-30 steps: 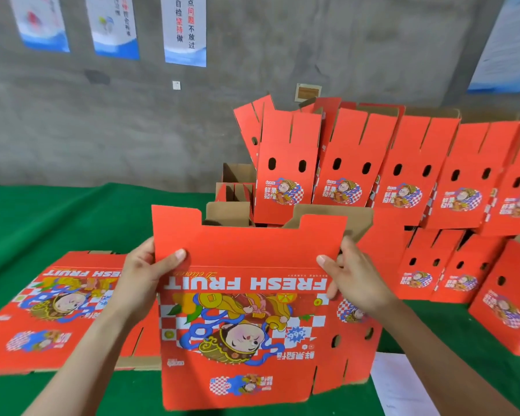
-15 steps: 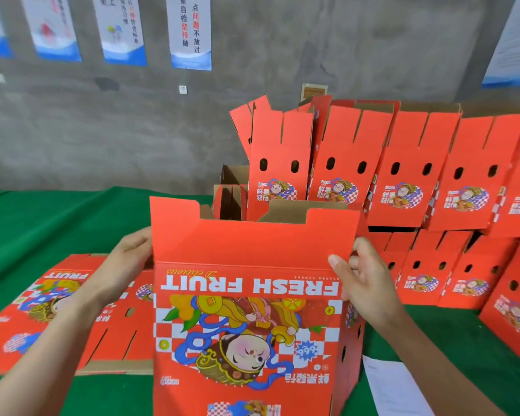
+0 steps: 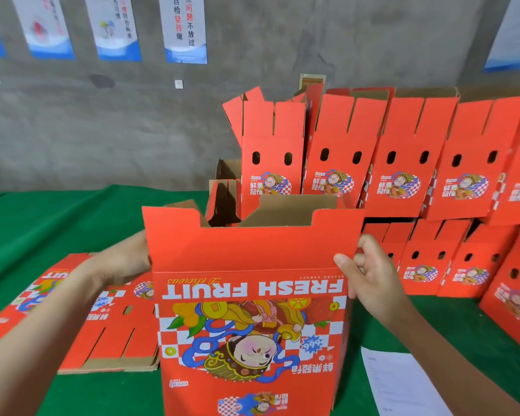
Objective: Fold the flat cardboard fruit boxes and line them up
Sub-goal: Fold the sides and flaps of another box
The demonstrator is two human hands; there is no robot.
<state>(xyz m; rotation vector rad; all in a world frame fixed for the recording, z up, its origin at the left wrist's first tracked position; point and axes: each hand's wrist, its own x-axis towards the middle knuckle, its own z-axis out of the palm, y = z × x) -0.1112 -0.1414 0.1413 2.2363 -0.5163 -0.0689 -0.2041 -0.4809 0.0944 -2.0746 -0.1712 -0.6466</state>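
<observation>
Red printed cardboard fruit box [image 3: 252, 295] is held upright just in front of the person, over the near part of the green tabletop [image 3: 57, 223], with its "FRESH FRUIT" lettering upside down and its lower end out of frame. It is opened into a sleeve: brown inner faces show behind the notched upper flap.

The right hand [image 3: 370, 274] has a closed grip on the box's right corner, thumb flat on the printed front and fingers curled round the side. The left hand [image 3: 123, 262] sits against the left edge, but its fingers are hidden behind the panel, so its grip cannot be told.

The step in hand looks like squaring the sleeve before closing the flaps. Done well, both hands would push opposite corners evenly until the sides stand at right angles, then bend each flap along its scored crease rather than across the print, side flaps first.

A stack of flat red box blanks [image 3: 102, 325] lies at the left. Folded red boxes [image 3: 403, 163] stand in two tiers behind, and the finished one likely joins them. A white paper sheet [image 3: 397, 382] lies near the right forearm.
</observation>
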